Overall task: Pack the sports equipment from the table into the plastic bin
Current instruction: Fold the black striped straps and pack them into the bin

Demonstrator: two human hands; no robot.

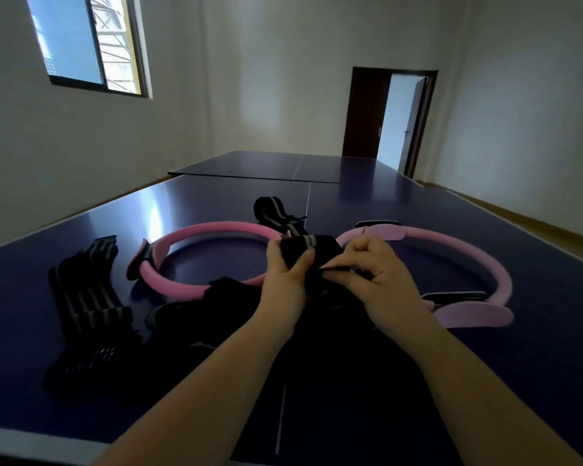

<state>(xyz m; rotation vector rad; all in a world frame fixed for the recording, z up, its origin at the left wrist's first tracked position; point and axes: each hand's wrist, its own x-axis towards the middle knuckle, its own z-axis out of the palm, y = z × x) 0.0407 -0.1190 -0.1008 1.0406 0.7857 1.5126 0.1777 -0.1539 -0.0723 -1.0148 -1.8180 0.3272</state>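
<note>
Head view: both hands meet over the middle of the bench (519,364), working on one black band (305,245) with a grey stripe. The left hand (283,274) has its fingers curled round the bunched band, thumb on top. The right hand (374,267) pinches a thin black end of it between thumb and forefinger, the other fingers loosely bent.

Under the wrists lies a dark heap (236,297) of more black fabric, reaching toward the near edge; its parts cannot be told apart. A deep pink ring (216,227) lies flat left of the hands, and a pale pink ring (468,250) lies flat to their right, toward the right edge. A row of striped straps (88,297) lies near the left edge. A rolled strap (270,210) lies beyond the deep pink ring, just beside the white centre line.
</note>
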